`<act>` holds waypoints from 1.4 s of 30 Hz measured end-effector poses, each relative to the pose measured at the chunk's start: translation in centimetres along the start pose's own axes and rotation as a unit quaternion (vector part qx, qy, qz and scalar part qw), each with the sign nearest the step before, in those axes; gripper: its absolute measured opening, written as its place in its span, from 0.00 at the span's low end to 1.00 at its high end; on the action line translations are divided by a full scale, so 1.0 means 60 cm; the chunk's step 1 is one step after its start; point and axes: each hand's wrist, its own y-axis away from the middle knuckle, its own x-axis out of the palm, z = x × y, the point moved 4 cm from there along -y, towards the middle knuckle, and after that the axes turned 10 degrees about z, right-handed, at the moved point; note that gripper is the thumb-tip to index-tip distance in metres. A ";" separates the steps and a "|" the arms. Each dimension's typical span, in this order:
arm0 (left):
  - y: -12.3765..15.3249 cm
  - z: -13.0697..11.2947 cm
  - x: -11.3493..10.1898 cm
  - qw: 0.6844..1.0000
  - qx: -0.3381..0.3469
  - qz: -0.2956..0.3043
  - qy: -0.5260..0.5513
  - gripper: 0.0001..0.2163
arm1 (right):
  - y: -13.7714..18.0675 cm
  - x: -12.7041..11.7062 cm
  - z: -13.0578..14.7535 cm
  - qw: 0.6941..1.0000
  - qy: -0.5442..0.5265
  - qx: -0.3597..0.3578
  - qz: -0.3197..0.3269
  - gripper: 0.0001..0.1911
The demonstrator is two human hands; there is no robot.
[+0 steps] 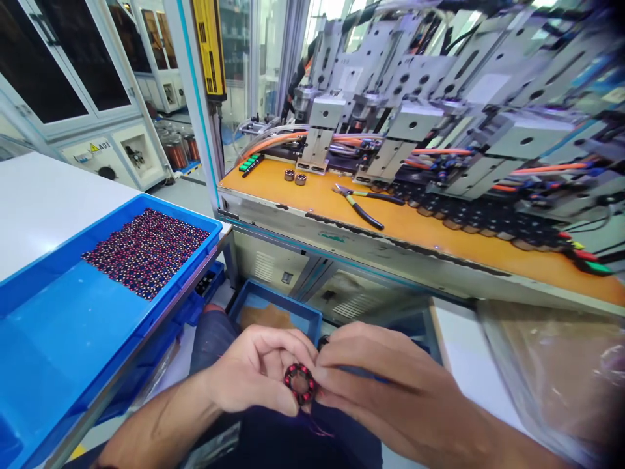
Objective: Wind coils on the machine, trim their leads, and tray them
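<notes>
A small ring-shaped motor stator (299, 384) with dark teeth and red windings is held over my lap. My left hand (254, 371) grips it between thumb and curled fingers, its open centre turned up toward me. My right hand (385, 384) is closed against the ring's right edge, thumb and fingertips pinched together there; what exactly lies between those fingertips is partly hidden. Thin reddish lead wires (319, 426) hang from the ring's lower side.
On the left, a blue tray (58, 326) holds a block of many similar stators (149, 251). Ahead, an orange bench (312, 195) carries cutting pliers (361, 202), two loose ring parts (295, 177) and a row of dark parts under machine heads. A blue bin (312, 319) stands below.
</notes>
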 end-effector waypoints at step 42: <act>0.005 -0.021 0.003 0.972 0.173 0.009 -0.157 0.17 | 0.027 0.044 0.000 0.974 -0.016 0.106 -0.197 0.09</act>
